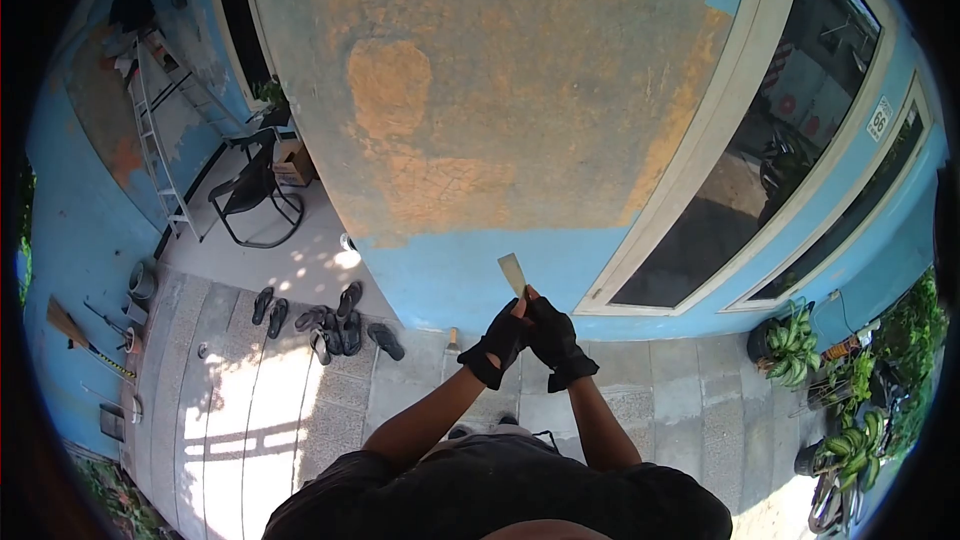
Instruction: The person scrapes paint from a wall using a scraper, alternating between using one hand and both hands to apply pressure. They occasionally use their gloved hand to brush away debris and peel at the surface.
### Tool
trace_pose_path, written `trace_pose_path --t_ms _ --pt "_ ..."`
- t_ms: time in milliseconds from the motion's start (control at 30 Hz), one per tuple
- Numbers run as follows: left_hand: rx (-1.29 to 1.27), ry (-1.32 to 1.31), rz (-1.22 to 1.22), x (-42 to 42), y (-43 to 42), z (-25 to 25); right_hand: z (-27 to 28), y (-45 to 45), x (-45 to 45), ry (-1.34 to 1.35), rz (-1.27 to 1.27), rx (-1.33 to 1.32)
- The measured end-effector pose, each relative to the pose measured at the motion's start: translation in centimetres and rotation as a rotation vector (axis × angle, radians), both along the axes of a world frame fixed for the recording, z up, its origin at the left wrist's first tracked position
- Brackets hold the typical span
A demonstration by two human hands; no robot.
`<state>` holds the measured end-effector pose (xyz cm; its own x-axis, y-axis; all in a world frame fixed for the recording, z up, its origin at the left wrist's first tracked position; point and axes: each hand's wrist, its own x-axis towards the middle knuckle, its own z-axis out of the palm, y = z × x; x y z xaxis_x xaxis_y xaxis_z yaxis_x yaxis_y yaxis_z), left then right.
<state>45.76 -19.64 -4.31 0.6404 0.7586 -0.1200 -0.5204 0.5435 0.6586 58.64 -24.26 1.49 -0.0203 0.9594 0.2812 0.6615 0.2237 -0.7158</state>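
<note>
A putty knife (512, 274) with a flat, pale blade points up toward the wall in front of me. My left hand (503, 340) and my right hand (556, 338), both in black fingerless gloves, are closed together around its handle, which the fingers mostly hide. The blade appears against the blue lower strip of the wall (470, 275); whether it touches cannot be made out. Above that strip, a large patch of bare grey and orange plaster (560, 90) shows where paint is gone. A small brush-like tool with a pale handle (453, 340) stands at the wall's foot.
Several dark sandals (350, 333) lie on the paving to the left. Beyond are a black chair (250, 185), a cardboard box (292, 162) and a stepladder (152, 130). A white-framed window (725, 190) is on the right, with potted plants (790, 345) below. A broom (68, 322) leans far left.
</note>
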Motion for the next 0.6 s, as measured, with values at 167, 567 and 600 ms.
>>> trace_pose_path --t_ms 167,567,600 --pt "0.102 -0.012 0.112 -2.3 -0.5 1.1 -2.5 -1.2 -3.9 0.088 -0.016 0.097" --pt "0.214 -0.192 -0.027 -4.8 0.8 7.4 4.3 1.1 -2.4 0.567 0.047 -0.176" --pt "0.205 -0.189 -0.022 -4.3 0.8 8.0 5.3 1.3 -2.0 0.645 0.042 -0.232"
